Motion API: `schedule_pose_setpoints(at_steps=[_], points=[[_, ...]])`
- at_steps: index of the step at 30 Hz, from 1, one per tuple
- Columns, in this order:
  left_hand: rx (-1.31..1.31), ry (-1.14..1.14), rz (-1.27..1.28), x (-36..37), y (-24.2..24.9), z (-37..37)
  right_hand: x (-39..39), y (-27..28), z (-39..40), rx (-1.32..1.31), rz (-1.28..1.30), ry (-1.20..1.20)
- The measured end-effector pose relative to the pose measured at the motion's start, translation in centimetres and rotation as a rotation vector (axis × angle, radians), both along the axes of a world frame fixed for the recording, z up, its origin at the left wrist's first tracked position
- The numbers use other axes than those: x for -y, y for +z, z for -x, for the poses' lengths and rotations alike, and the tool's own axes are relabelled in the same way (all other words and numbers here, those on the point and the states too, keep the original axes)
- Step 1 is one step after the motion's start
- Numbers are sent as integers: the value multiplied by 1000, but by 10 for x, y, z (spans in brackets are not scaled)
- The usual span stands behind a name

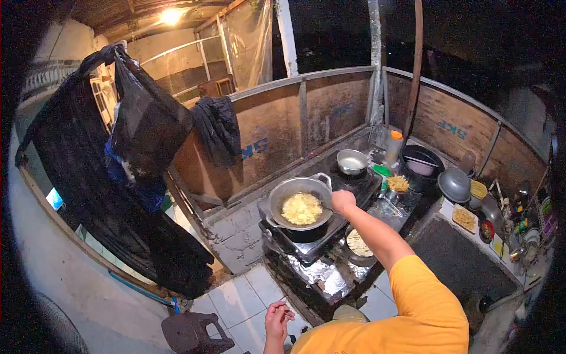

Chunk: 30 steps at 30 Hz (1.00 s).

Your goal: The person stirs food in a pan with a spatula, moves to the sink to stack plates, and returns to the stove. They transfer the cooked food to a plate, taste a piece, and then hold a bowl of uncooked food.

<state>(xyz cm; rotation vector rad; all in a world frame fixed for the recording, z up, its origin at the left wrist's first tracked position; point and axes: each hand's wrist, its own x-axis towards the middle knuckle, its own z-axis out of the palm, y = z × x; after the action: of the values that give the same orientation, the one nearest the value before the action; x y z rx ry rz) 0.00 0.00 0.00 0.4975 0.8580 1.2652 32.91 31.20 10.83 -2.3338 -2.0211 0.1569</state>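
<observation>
A two-handled metal wok (275, 203) sits on the stove (303, 251), with pale yellow pieces (301, 209) frying in bubbling oil. My right hand (344, 202) is closed in a fist at the wok's right rim, below its far handle. What it grips is hidden; a thin dark shape by the rim may be part of a utensil. My left hand (277, 320) hangs low over the tiled floor, fingers loosely curled and holding nothing that I can see. Close under my right forearm, a dark pot (359, 258) contains pale slices (357, 242).
A small metal pot (352, 162) stands on the back burner. Fried strips (398, 183) lie behind, near an orange-lidded container (394, 147). On the right counter are a grey basin (454, 184) and a tray of food (464, 219). A dark stool (194, 331) stands lower left.
</observation>
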Motion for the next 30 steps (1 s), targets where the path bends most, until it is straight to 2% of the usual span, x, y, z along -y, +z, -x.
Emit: schedule_pose_setpoints(at_steps=[5, 7, 10, 13, 15, 17, 19, 20, 21, 23, 27, 30], points=[[5, 50, 7, 0, -2, 8, -31, -75, -11, -290, -88, -169], [2, 62, 2, 5, 0, 8, -26, -73, -13, -283, -52, -120], [-6, 65, -11, 9, -2, 12, -18, -68, -16, -394, -115, -198], [5, 62, -14, 9, -3, 11, -9, -51, -22, -274, -130, -85], [14, 61, -11, 7, -4, 8, -1, -40, -23, -105, -110, 90], [18, 38, 1, 4, -4, 4, 11, -33, -24, -37, -118, 107], [9, 15, 4, 2, 2, -1, 26, -21, -26, 114, -147, 272], [-2, -1, 8, 2, 3, -3, 28, -30, -33, 174, -255, 378], [-1, -7, 7, 1, 3, -4, 35, -27, -33, 175, -256, 371], [6, -36, 4, -1, 1, -6, 55, -12, -31, 142, -421, 441], [18, -34, 10, -3, -4, -5, 83, 18, -36, 138, -410, 414], [13, -32, -8, -2, -2, -4, 98, 36, -40, 247, -422, 380]])
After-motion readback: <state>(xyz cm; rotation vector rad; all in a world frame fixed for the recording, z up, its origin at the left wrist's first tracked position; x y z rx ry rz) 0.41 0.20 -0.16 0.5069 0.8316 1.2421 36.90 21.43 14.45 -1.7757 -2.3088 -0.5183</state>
